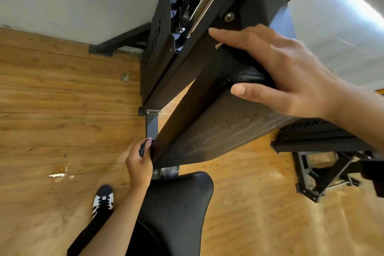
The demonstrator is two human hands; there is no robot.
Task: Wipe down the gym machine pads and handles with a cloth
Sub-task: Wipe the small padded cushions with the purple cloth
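A long black back pad (pixel 218 122) of the gym machine slopes from upper right down to the middle. My right hand (pixel 276 68) grips its top end, fingers spread over the upper edge and thumb on the front face. My left hand (pixel 139 162) holds a small dark cloth (pixel 145 148) pressed against the pad's lower left edge. Just below sits the black seat pad (pixel 178 203).
The machine's black frame (pixel 164 52) with a chrome guide rod (pixel 204 4) stands against a white wall. Wood floor (pixel 62 110) spreads left with a chipped spot. My shoe (pixel 103 199) stands beside the seat. Another black frame part (pixel 320 172) lies at right.
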